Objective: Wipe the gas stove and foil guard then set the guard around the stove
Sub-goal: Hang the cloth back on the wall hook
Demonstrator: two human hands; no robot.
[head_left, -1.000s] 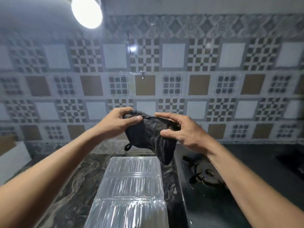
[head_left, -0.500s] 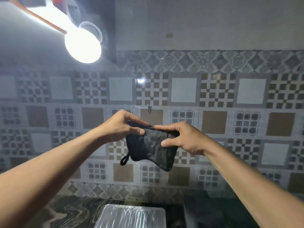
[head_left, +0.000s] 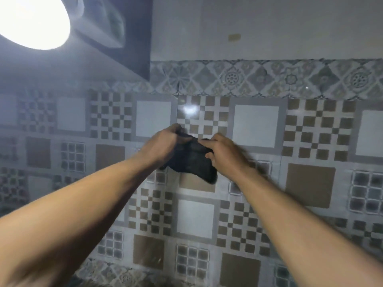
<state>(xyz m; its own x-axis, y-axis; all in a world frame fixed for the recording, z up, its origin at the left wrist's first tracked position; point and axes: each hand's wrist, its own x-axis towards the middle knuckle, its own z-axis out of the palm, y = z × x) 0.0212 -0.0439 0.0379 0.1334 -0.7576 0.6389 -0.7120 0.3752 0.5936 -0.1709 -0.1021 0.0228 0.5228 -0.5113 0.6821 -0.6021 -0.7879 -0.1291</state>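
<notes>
A black cloth (head_left: 191, 162) is held up against the patterned tile wall (head_left: 257, 125), both of my arms stretched out. My left hand (head_left: 161, 146) grips its upper left edge and my right hand (head_left: 224, 154) grips its upper right edge. The cloth hangs bunched between them, its lower corner drooping to the right. The hands are a little blurred. The gas stove and the foil guard are out of view below the frame.
A bright lamp (head_left: 35, 19) glares at the top left under a dark cabinet edge (head_left: 132, 38). Plain painted wall (head_left: 269, 27) runs above the tile border. The counter is out of view.
The view has tilted upward, so the foil guard, stove and counter have dropped out of frame. Both hands have carried the cloth higher up the wall and closer together.
</notes>
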